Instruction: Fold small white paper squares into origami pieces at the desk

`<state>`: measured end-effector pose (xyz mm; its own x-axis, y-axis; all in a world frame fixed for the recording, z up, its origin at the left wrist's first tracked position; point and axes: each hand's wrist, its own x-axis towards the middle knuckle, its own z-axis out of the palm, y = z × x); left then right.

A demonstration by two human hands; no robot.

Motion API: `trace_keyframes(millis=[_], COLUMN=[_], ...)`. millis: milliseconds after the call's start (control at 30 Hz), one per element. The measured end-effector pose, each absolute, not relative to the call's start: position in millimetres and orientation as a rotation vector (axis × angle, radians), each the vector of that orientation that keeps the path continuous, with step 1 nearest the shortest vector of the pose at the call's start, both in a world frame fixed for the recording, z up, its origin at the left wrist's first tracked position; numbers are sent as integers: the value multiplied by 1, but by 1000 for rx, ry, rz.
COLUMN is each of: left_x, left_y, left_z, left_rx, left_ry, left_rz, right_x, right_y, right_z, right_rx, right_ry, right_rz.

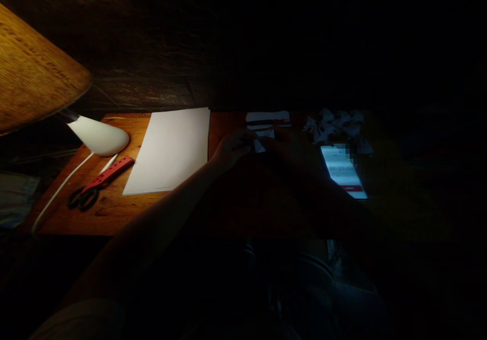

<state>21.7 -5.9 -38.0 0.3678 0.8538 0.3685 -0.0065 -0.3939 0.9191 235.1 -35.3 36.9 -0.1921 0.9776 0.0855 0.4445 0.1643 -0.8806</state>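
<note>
In dim lamplight my left hand (233, 149) rests on the wooden table (110, 213), its fingers curled onto a small folded white paper piece (263, 141). My right hand (283, 148) lies in deep shadow on the other side of that piece, touching it; its fingers are too dark to make out. A stack of white paper sheets (171, 149) lies just left of my left hand.
A lamp with a woven shade (30, 71) and white base (101, 136) stands at the left, its cord trailing forward. Scissors (81, 198), a red ruler (108, 173) and a pen lie beside it. Folded papers (267, 118), crumpled paper (335, 123) and a lit phone (343, 171) sit right.
</note>
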Motion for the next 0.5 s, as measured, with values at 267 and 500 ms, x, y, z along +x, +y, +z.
trace_keyframes(millis=[267, 500], left_x=[22, 23], left_y=[-7, -8], left_z=[-37, -36], left_rx=[1832, 1850], left_ry=[777, 830], left_rz=[1132, 1159], right_x=[237, 234], right_y=[-35, -35], right_z=[38, 38], right_rx=[-1367, -1342], right_ry=[-1816, -1830], right_rz=[936, 914])
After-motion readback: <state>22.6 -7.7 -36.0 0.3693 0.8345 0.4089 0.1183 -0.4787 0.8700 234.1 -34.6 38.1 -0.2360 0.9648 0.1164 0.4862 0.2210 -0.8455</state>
